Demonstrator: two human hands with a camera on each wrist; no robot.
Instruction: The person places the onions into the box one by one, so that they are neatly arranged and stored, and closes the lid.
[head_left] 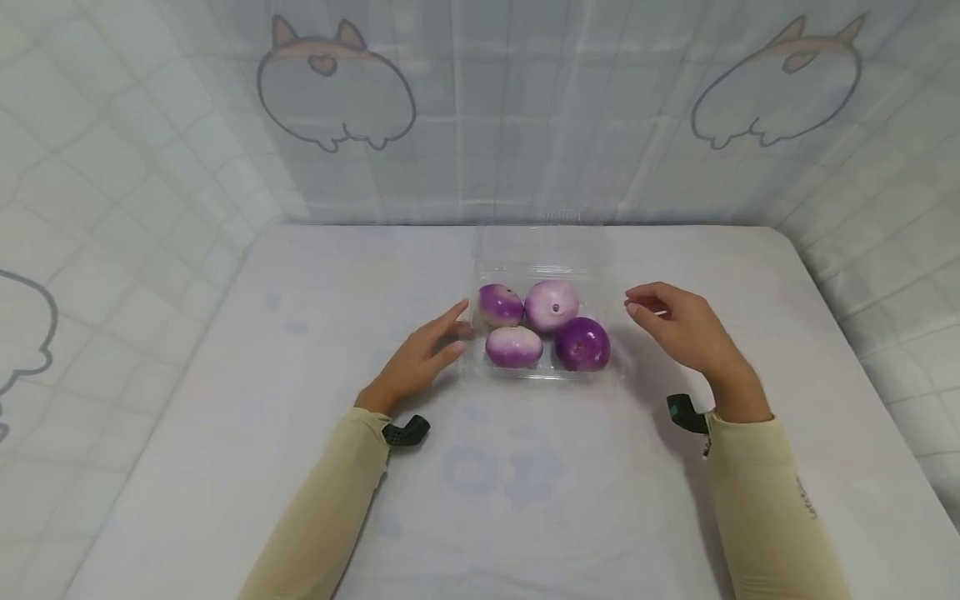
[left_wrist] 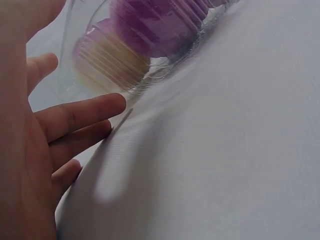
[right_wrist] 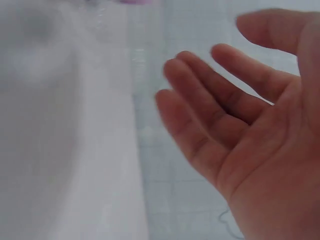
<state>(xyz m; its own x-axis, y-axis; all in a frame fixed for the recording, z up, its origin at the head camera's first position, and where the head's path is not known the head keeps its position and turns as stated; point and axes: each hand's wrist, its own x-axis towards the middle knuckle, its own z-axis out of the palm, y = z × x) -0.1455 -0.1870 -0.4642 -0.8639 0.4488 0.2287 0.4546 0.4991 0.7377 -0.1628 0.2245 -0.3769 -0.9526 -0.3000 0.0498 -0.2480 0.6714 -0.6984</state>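
Note:
A clear plastic clamshell box [head_left: 551, 377] lies on the table with its lid [head_left: 536, 244] folded back. Inside sit several purple onions: a dark one [head_left: 582, 344] at front right, a pale round one [head_left: 552, 306] behind it, and two more at the left, one onion [head_left: 500, 305] behind the other [head_left: 513, 347]. My left hand [head_left: 420, 357] is at the box's left side, fingers loosely spread; whether a fingertip touches the plastic I cannot tell. To the right of the box, apart from it, my right hand [head_left: 686, 327] hovers with relaxed, slightly bent fingers and nothing in them.
A white cloth [head_left: 360, 275] covers the table. Pale grid-patterned curtains [head_left: 525, 108] with cartoon animal outlines stand behind it and along both sides. A dark wrist device [head_left: 407, 431] sits on the left wrist, another dark device [head_left: 686, 414] on the right.

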